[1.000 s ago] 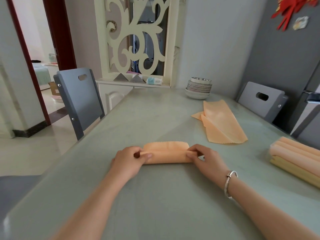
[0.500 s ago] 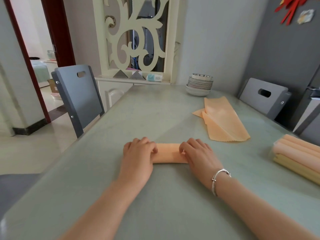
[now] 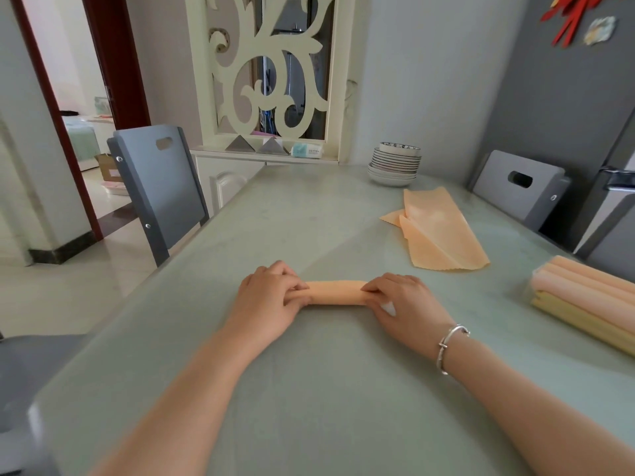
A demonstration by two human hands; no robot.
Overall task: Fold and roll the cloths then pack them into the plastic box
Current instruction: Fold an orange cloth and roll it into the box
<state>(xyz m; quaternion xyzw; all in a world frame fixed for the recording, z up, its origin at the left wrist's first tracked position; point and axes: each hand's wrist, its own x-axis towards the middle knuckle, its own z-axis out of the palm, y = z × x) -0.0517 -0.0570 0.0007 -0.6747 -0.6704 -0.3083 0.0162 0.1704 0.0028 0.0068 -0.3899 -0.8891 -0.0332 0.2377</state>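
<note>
A pale green desk is filling the frame. At centre, the left hand and right hand are each curling round an end of one orange roll, likely keeping it tight. Upper right, two flat cloths are waiting; at the right edge, the box is holding several rolls.

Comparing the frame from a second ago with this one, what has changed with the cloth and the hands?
The orange cloth went from a flat folded band with a strip still unrolled to a tight roll. Both hands rolled it away from the person: the left hand and right hand now curl over its two ends. Unchanged: the loose cloths, the rolled cloths in the plastic box, the stacked plates.
</note>
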